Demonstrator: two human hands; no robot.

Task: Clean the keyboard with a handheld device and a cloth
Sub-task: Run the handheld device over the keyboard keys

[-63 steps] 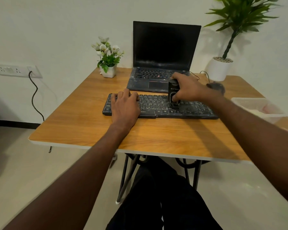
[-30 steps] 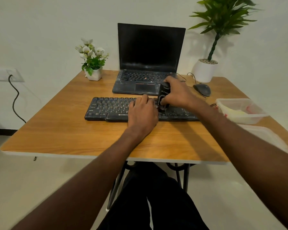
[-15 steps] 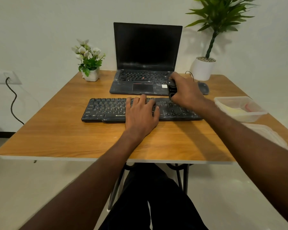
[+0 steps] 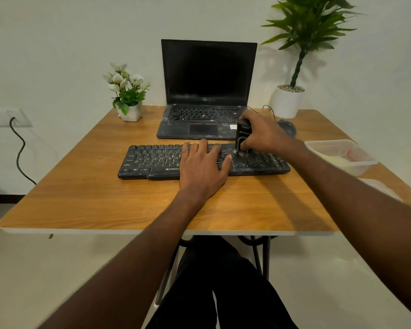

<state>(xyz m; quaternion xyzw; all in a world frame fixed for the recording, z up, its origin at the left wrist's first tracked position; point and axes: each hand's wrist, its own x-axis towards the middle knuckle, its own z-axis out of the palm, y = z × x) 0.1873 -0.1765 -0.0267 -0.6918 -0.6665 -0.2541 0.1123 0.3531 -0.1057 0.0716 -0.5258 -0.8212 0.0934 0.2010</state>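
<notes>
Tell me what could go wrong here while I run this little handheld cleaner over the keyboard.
The handheld cleaner stands upright with its tip on the keyboard, close beside your left hand; it could bump your fingers. The keyboard lies right in front of the open laptop, so loosened white dust may drift onto it. A sideways sweep of your right hand might knock the mouse.

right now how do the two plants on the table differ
The small flower plant stands at the back left of the table, beside the laptop; the tall leafy plant stands at the back right.
The small flower plant has white blooms and is low; the tall leafy plant has only long green leaves on a thin stem.
The first pot looks squarish, the second round.
Both pots are white.
</notes>
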